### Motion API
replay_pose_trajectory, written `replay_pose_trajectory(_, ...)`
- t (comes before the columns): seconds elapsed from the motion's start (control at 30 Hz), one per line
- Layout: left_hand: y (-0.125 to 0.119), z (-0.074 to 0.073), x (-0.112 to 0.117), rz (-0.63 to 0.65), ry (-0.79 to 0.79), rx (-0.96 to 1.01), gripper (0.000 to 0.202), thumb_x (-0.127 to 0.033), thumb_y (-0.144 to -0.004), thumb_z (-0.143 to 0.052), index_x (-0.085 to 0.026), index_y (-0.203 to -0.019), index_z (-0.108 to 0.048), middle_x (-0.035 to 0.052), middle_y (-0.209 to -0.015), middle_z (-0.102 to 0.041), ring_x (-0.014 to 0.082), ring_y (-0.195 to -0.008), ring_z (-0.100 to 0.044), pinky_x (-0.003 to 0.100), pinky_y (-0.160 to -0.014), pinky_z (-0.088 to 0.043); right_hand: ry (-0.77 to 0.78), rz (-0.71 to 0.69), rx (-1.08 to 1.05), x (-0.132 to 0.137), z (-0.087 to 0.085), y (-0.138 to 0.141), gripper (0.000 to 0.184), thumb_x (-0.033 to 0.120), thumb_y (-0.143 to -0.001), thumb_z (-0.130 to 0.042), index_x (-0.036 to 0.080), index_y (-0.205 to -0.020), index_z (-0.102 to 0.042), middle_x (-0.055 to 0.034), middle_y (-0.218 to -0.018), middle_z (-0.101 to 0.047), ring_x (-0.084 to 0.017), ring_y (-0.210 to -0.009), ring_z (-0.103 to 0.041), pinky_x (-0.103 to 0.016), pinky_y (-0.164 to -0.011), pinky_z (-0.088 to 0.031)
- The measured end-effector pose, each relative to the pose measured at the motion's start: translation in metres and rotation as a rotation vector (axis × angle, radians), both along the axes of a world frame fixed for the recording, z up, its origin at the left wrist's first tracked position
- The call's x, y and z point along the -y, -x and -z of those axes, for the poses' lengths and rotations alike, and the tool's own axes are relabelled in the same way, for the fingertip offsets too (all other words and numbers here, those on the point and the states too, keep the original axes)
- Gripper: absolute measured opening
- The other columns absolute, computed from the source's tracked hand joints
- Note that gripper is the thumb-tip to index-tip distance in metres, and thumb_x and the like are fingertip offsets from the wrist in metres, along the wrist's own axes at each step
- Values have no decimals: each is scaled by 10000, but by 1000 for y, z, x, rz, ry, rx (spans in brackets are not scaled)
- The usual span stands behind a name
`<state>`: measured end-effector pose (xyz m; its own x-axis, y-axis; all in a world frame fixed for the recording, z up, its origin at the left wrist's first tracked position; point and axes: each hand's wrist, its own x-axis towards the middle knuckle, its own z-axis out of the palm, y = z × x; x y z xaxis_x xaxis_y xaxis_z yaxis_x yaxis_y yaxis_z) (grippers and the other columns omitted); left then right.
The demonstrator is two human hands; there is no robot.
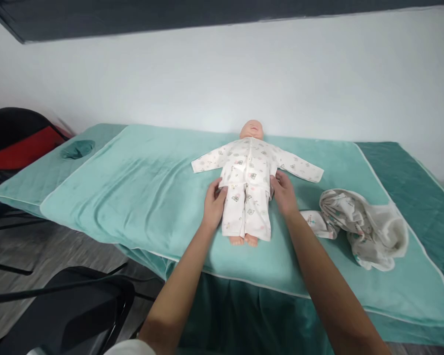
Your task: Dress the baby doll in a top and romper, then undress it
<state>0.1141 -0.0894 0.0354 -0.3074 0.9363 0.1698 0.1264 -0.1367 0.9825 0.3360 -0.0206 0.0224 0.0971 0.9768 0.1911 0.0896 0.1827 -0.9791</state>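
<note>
A baby doll (252,129) lies on its back on a teal-covered bed, head toward the wall and bare feet toward me. It wears a white printed long-sleeved shirt (247,160), its sleeves spread out to both sides, and matching trousers (245,212). At the waist, where the shirt's hem overlaps the trousers, my left hand (213,204) is closed on the shirt's left edge. Opposite it, my right hand (284,195) has its fingers closed at the shirt's right edge. The fingertips of both hands are partly hidden by the cloth.
To the right on the teal bed cover (133,187) lies a crumpled bundle of printed white cloth (366,227). The bed's left end has a face hole (77,149). Black chairs (59,315) stand at the lower left, and a white wall (222,79) runs behind the bed.
</note>
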Motion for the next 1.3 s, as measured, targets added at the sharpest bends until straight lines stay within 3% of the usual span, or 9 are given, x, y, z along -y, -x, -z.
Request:
replay_pose_trajectory(0.1,0,10,43,-44,-76,-175,347,-389,-948,-594,-221,-1251,-618,125,-1425,-540,233,-1314,-555,396,-1060,-520,2,158,38,31,0,0,550,522,-881,-633,174,-1303,-569,-133,-1289,-646,-229,-1115,-641,-442,-1030,-501)
replay_pose_trajectory(0.2,3,16,80,-14,-145,-361,313,-328,-946,-591,-223,-1240,-613,134,-1427,-502,248,-1347,-513,435,-1086,-498,-63,176,151,75,-3,2,470,469,-927,-591,183,-1300,-572,-141,-1313,-616,-241,-1171,-610,-431,-992,-524)
replay_pose_trajectory(0.37,7,20,113,86,-205,-513,366,-153,-865,-589,-228,-1223,-587,117,-1328,-533,231,-1278,-544,440,-1103,-471,-355,-169,498,145,-25,8,283,293,-976,-536,236,-1240,-621,-106,-1302,-624,-254,-1261,-553,-459,-1062,-474)
replay_pose_trajectory(0.5,2,19,117,67,-119,-474,143,-190,-873,-579,-215,-1013,-586,65,-1062,-610,195,-1039,-614,361,-946,-516,-446,-347,934,176,-44,24,239,211,-934,-591,225,-1168,-640,-118,-1263,-644,-324,-1280,-506,-542,-1090,-391)
replay_pose_trajectory(0.63,-6,5,117,102,-73,-408,54,-262,-916,-554,-210,-928,-567,25,-917,-632,171,-895,-613,326,-869,-497,-379,-213,1126,181,-48,45,171,178,-936,-563,180,-1086,-645,-153,-1122,-657,-335,-1149,-531,-562,-1103,-341)
replay_pose_trajectory(0.83,-5,-21,127,86,-113,-405,62,-273,-903,-567,-213,-889,-572,6,-875,-633,163,-861,-612,310,-845,-481,-413,-183,1113,175,-48,51,121,178,-952,-531,209,-932,-646,-111,-970,-665,-304,-1033,-538,-529,-1092,-343)
replay_pose_trajectory(1.1,9,8,135,22,-23,-431,101,-180,-863,-533,-195,-955,-570,37,-955,-642,178,-932,-624,347,-889,-516,-435,-214,865,187,-44,25,178,216,-962,-548,231,-1106,-651,-107,-1231,-639,-294,-1160,-554,-466,-992,-457)
replay_pose_trajectory(1.2,1,6,136,-14,-137,-539,186,-178,-876,-544,-194,-1056,-588,81,-1092,-631,214,-1082,-600,397,-973,-512,-395,-143,685,184,-34,11,289,169,-940,-520,218,-1212,-607,-122,-1257,-611,-283,-1190,-553,-457,-1014,-473)
replay_pose_trajectory(1.3,-12,-6,134,61,-253,-697,224,-214,-924,-542,-205,-1138,-605,100,-1194,-627,237,-1176,-570,431,-1048,-479,-365,-119,729,181,-24,3,380,78,-862,-502,189,-1216,-586,-135,-1218,-601,-293,-1171,-547,-467,-1003,-477)
